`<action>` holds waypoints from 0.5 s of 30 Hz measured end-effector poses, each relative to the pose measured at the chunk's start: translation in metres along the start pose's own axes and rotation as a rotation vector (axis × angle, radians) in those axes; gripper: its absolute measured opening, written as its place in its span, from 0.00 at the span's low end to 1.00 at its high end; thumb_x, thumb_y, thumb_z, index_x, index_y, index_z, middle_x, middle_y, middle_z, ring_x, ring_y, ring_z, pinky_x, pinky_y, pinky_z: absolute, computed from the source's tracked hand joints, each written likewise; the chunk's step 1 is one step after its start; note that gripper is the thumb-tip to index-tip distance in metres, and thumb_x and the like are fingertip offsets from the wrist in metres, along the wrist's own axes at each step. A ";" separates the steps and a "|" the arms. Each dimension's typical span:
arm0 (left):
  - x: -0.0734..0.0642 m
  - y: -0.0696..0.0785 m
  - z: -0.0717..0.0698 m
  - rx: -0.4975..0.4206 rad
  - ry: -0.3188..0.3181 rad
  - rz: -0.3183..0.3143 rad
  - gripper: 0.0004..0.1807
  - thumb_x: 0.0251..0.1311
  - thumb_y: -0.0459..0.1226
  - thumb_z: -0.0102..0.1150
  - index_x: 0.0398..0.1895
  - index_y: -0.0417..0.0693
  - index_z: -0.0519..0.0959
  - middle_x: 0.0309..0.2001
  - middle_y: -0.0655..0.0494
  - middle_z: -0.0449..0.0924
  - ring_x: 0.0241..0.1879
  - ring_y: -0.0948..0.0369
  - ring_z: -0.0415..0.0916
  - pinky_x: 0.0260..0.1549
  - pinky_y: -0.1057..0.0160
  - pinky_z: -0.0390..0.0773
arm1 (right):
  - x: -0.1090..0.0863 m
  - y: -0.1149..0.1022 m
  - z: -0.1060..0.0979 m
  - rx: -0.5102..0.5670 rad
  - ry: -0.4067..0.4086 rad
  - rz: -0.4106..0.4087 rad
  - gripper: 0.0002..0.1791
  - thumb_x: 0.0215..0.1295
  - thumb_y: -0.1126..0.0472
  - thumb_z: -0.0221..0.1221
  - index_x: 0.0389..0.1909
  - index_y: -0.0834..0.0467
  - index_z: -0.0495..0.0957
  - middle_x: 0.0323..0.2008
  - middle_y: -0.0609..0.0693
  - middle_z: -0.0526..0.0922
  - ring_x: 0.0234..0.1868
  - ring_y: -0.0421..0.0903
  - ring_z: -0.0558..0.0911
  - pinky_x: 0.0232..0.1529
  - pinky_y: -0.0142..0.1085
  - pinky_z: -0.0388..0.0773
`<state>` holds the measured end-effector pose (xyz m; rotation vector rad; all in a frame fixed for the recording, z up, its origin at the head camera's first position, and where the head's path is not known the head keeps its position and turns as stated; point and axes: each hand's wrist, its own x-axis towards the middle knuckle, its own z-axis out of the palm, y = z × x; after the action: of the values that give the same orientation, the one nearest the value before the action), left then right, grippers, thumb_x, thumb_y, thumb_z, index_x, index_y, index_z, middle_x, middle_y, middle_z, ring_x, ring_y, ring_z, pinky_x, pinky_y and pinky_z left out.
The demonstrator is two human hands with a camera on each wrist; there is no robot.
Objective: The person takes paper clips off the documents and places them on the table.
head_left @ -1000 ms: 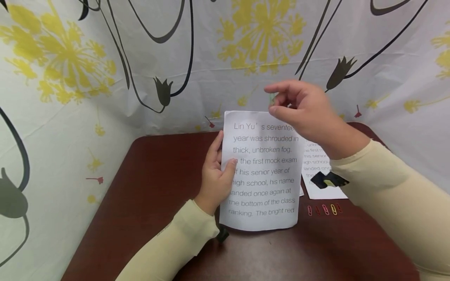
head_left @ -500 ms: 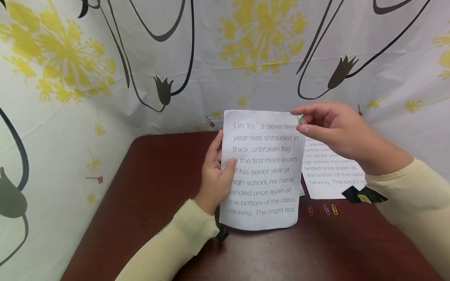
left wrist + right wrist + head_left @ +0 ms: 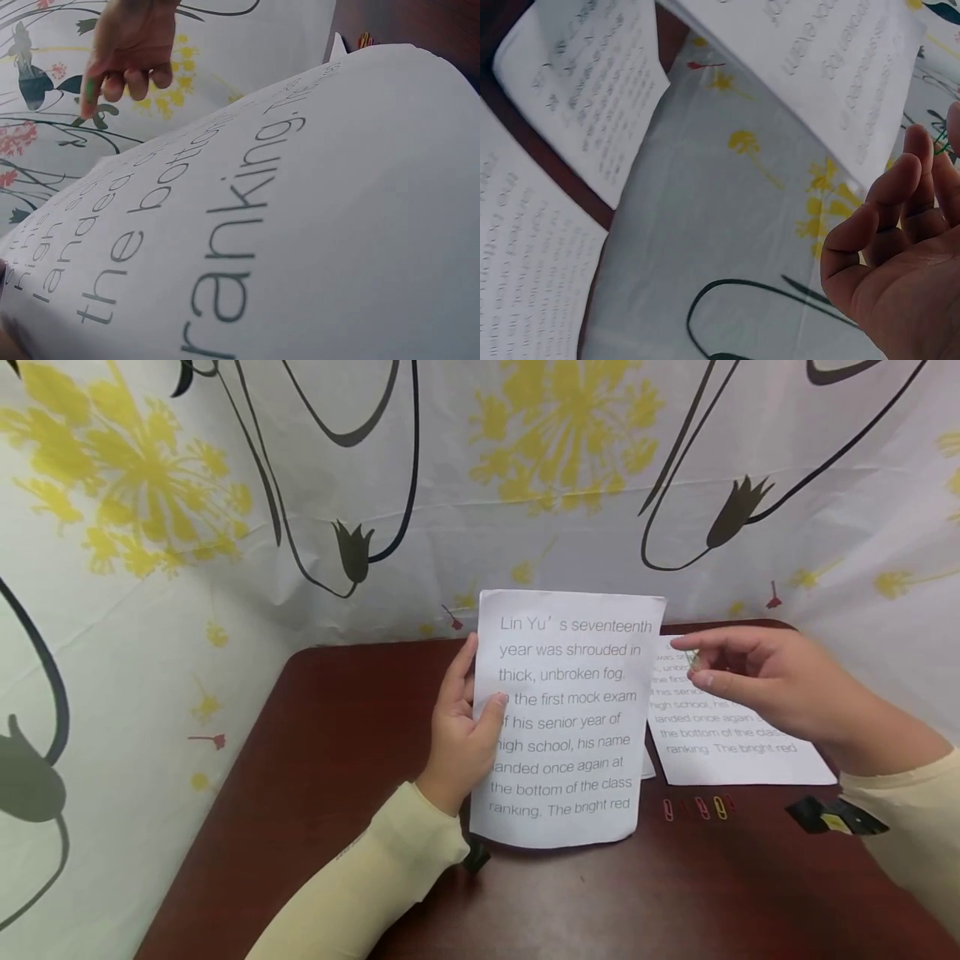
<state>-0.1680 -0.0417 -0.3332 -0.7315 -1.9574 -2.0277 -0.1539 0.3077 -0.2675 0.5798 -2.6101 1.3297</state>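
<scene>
In the head view my left hand (image 3: 461,735) grips the left edge of a printed sheet of paper (image 3: 562,735), thumb in front and fingers partly behind. The sheet stands up facing me, its lower edge curved. My right hand (image 3: 780,685) is to the right of its top corner, apart from it. Between the thumb and fingers it pinches a small green paper clip (image 3: 692,660). The right wrist view shows the clip's thin green wire (image 3: 940,142) at the fingertips, with the other fingers curled loosely. In the left wrist view the right hand (image 3: 135,56) hangs beyond the sheet.
Another printed sheet (image 3: 735,764) lies on the dark red table (image 3: 352,718) under my right hand. A further paper corner (image 3: 648,767) peeks out behind the held sheet. Several paper clips, including a yellow one (image 3: 720,807), lie in a row. A patterned cloth (image 3: 427,527) hangs behind.
My right hand has moved right and down from above the held sheet's top edge, carrying the green paper clip. The sheet's top right corner is now uncovered. My left hand has hardly moved.
</scene>
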 end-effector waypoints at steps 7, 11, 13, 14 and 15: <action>0.000 0.000 0.000 0.004 0.000 -0.005 0.45 0.74 0.23 0.51 0.85 0.71 0.53 0.63 0.45 0.81 0.50 0.48 0.88 0.46 0.54 0.89 | -0.019 0.030 0.002 -0.009 -0.006 0.032 0.22 0.67 0.74 0.66 0.60 0.55 0.85 0.33 0.47 0.81 0.31 0.41 0.77 0.30 0.32 0.72; 0.000 0.000 0.000 0.006 0.000 -0.003 0.45 0.74 0.23 0.51 0.86 0.68 0.52 0.61 0.45 0.82 0.49 0.48 0.88 0.45 0.53 0.89 | -0.028 0.047 0.001 -0.030 -0.024 0.005 0.24 0.66 0.75 0.66 0.59 0.52 0.85 0.30 0.44 0.81 0.27 0.40 0.73 0.26 0.34 0.67; 0.000 0.000 0.000 0.008 -0.002 -0.001 0.45 0.74 0.23 0.51 0.86 0.66 0.52 0.61 0.44 0.81 0.49 0.47 0.88 0.45 0.53 0.89 | -0.032 0.055 0.001 -0.039 -0.043 -0.014 0.25 0.65 0.75 0.66 0.59 0.50 0.85 0.29 0.44 0.81 0.27 0.40 0.73 0.26 0.34 0.66; 0.000 0.001 0.000 0.009 0.000 -0.001 0.45 0.74 0.23 0.51 0.86 0.65 0.52 0.62 0.44 0.81 0.50 0.47 0.88 0.45 0.53 0.89 | -0.034 0.059 0.001 -0.046 -0.054 -0.018 0.25 0.65 0.75 0.66 0.59 0.49 0.85 0.29 0.43 0.81 0.26 0.40 0.72 0.25 0.34 0.66; 0.000 0.001 0.000 0.011 0.002 -0.002 0.45 0.74 0.23 0.51 0.86 0.66 0.52 0.62 0.44 0.81 0.50 0.47 0.88 0.45 0.54 0.89 | -0.036 0.062 0.001 -0.052 -0.065 -0.023 0.25 0.65 0.75 0.66 0.59 0.49 0.85 0.29 0.43 0.81 0.26 0.40 0.72 0.25 0.35 0.65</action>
<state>-0.1678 -0.0420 -0.3324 -0.7244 -1.9673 -2.0163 -0.1467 0.3499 -0.3252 0.6534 -2.6721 1.2524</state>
